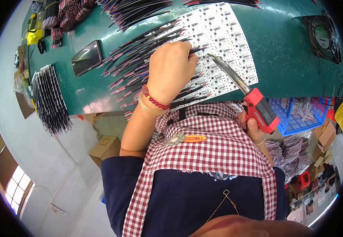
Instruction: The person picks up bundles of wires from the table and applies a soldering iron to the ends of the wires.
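My left hand (pixel 170 67), with a red bead bracelet at the wrist, is closed over the white circuit board panel (pixel 240 51). Its fingers pinch a black-sheathed cable (pixel 197 49) whose thin coloured wire ends point right. In my right hand (pixel 253 128) is a red and black soldering iron (pixel 261 110), gripped by the handle. The iron's tip lies just right of the cable's end, over the board; whether they touch I cannot tell. Rows of similar cables (pixel 134 59) run leftward from the panel, with stripped ends showing.
A green table (pixel 88 89) carries a phone (pixel 87 58), a cable bundle (pixel 50 100) at the left edge and more bundles (pixel 134 12) at the back. A black fan (pixel 322 38) stands at far right. Below the edge is a blue crate (pixel 292 118).
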`<state>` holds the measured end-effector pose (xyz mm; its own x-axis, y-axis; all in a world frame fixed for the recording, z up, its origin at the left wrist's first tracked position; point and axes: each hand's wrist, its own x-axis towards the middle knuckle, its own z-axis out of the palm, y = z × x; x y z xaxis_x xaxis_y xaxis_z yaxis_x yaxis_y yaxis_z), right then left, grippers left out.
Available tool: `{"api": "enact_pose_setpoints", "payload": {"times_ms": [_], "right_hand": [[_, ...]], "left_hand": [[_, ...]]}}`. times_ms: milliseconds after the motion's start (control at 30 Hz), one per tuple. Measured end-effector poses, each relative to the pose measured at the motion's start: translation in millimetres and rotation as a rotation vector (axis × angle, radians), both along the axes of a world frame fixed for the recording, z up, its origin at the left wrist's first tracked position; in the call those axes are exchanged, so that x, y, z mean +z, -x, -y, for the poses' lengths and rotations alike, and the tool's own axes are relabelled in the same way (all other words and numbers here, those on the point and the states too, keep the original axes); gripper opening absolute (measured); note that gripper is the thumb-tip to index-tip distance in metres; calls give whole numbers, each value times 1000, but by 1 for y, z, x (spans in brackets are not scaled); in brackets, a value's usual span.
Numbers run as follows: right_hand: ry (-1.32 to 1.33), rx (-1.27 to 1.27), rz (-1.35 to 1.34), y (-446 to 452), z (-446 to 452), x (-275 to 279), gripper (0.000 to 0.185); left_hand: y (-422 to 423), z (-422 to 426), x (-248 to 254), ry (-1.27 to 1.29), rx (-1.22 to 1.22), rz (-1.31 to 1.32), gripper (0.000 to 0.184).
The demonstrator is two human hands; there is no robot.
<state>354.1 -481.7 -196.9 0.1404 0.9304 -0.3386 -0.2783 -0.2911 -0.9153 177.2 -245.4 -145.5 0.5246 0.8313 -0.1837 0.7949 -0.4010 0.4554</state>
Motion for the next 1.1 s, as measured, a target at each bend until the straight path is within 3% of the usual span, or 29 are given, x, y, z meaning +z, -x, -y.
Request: {"api": "enact_pose_setpoints", "payload": {"times_ms": [200, 400, 767, 1100], "right_hand": [[6, -17, 2, -2, 5, -5, 24], [43, 97, 246, -4, 9, -14, 23], [-63, -17, 396, 2, 17, -29, 26], [-61, -4, 312, 4, 4, -17, 25]], "left_hand": [[4, 6, 3, -5, 0, 47, 15], [2, 11, 0, -65, 3, 52, 12], [0, 11, 4, -103, -47, 10, 11], [2, 8, 3, -99, -77, -38, 10]]}}
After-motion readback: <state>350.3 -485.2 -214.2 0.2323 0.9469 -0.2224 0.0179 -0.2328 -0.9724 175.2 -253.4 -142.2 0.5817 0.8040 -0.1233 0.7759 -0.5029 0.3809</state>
